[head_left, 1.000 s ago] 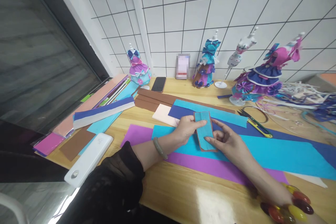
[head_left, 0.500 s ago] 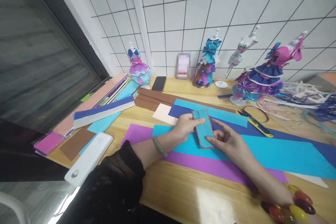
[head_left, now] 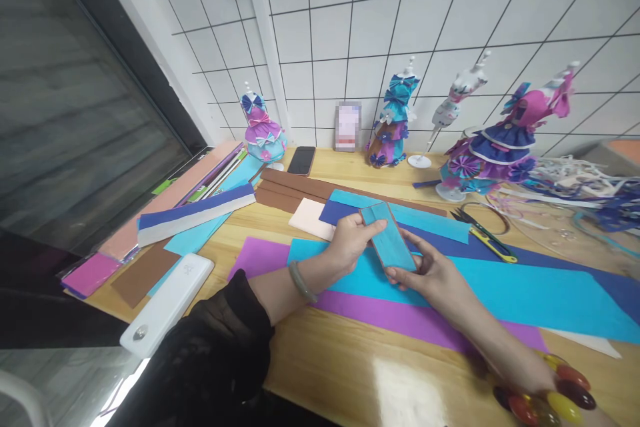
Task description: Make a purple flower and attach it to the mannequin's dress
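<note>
A small light-blue rectangle of crinkled paper point(head_left: 389, 240) with a brown edge is held between both hands, tilted above the sheets. My left hand point(head_left: 351, 240) pinches its upper left side, thumb lying on top. At the lower right corner, my right hand point(head_left: 425, 267) grips it with the thumb at the bottom edge and fingers behind. Beneath the hands lie a wide bright-blue sheet point(head_left: 525, 287), a purple sheet point(head_left: 390, 318) and a dark-blue sheet point(head_left: 535, 261). A narrower light-blue strip point(head_left: 430, 221) stretches behind them.
Yellow-handled snips point(head_left: 493, 245) lie at the right. Small dress forms in paper dresses point(head_left: 267, 130) stand along the wall near a phone point(head_left: 302, 160). Brown strips point(head_left: 280, 197) lie behind the hands. A white oblong device point(head_left: 167, 303) rests at the left table edge.
The blue paper rectangle has turned, its top leaning left and its lower end swinging right. My right hand has shifted its grip around the bottom corner.
</note>
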Available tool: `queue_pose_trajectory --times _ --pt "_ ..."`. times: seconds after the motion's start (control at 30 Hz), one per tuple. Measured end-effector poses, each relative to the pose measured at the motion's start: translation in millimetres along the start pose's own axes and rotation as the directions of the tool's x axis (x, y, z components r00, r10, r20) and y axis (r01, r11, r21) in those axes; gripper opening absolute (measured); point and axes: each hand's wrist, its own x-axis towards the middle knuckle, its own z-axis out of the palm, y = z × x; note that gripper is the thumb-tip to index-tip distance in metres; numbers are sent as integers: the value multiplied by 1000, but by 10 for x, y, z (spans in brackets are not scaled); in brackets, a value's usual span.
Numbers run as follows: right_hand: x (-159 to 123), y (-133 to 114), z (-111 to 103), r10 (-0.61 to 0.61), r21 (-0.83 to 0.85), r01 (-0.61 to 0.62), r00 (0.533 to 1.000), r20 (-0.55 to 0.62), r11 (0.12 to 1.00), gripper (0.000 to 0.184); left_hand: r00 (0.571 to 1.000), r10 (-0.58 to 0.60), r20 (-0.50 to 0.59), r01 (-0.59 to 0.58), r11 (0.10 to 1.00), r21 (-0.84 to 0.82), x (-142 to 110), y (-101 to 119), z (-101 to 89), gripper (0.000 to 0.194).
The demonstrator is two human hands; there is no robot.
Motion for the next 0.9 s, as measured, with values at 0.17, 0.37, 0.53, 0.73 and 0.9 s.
queue_pose_trajectory --times 0.17,0.37,0.53,0.73,0.9 --pt "3 6 -15 0 -47 -1 1000 -16 999 92 1000 16 24 -16 1000 0 40 -11 -66 35" --pt "11 45 -38 -37 -115 32 998 -48 993 88 999 -8 43 8 1000 3 77 -22 -110 38" --pt "21 54 -48 -36 -114 29 997 -62 993 88 999 -10 53 10 1000 4 87 -23 -114 37" --pt "37 89 -93 -95 -214 75 992 -83 974 82 999 -18 49 17 1000 19 93 18 -109 35" --pt "28 77 -102 -151 -325 104 981 -122 940 75 997 69 17 -71 982 173 128 17 -146 38"
